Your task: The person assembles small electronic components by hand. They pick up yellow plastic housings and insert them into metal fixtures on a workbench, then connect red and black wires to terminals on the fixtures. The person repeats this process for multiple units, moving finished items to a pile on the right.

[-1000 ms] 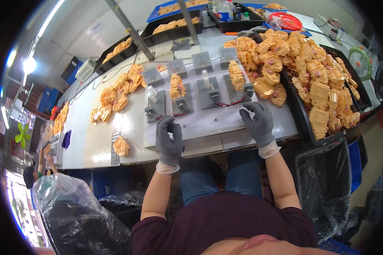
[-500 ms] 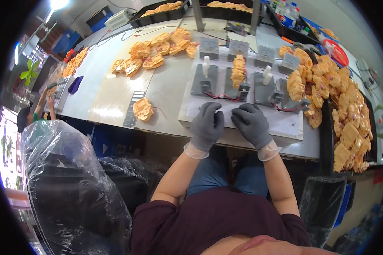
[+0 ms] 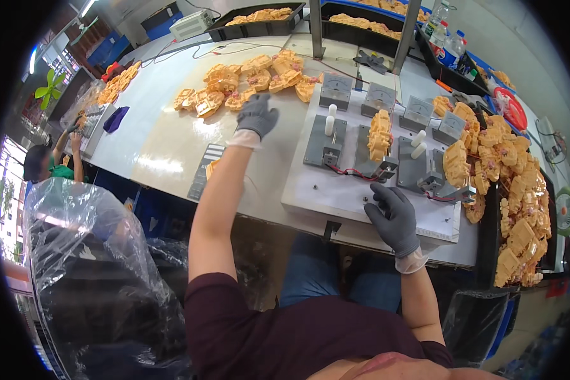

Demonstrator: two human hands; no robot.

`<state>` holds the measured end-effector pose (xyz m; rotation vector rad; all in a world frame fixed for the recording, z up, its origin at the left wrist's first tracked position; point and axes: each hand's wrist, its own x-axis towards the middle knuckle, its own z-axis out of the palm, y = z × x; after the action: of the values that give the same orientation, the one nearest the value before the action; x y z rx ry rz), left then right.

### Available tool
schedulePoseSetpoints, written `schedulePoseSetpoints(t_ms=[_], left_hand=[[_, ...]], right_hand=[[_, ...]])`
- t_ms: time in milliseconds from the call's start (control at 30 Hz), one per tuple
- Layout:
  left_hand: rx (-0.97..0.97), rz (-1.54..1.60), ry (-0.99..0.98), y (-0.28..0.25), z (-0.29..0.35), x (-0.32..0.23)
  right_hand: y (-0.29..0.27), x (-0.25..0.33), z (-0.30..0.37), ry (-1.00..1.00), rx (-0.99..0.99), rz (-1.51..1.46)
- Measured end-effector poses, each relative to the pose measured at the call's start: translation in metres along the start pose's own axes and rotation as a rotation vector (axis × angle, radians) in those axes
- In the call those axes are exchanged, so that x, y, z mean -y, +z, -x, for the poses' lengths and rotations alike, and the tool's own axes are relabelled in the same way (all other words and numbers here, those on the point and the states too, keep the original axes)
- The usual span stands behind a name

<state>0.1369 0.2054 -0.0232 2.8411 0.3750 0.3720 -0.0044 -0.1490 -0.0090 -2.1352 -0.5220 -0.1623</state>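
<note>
Orange housings [image 3: 258, 78] lie loose on the counter [image 3: 152, 133], upper centre-left of frame. The left hand [image 3: 258, 117], open beside them, could scatter them by sweeping; contact unconfirmed. The right hand [image 3: 392, 218], centre-right, empty, half-curled, could snag red wires [image 3: 350, 171].

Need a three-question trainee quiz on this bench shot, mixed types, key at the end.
1. How many grey gauges stand in a row behind the grey fixtures on the white board?
2. Which hand is nearer the loose orange parts on the table left of that board?
3. True or false: the leftmost fixture carries an orange part.

Key:
1. Four.
2. The left hand.
3. False; its white pegs are bare.
</note>
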Motion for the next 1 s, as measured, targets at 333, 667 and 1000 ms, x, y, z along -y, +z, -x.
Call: schedulePoseSetpoints(t_ms=[333,667,1000], left_hand=[[-0.047,-0.497,0.078,0.041,-0.034,0.053],[0.084,-0.224,0.121,0.016,0.035,0.000],[0.211,0.200,-0.299,0.039,0.020,0.036]], right_hand=[[-0.003,-0.006,-0.001,0.002,0.012,0.012],[-0.001,-0.005,0.003,0.007,-0.003,-0.045],[0.001,-0.011,0.005,-0.048,-0.048,-0.049]])
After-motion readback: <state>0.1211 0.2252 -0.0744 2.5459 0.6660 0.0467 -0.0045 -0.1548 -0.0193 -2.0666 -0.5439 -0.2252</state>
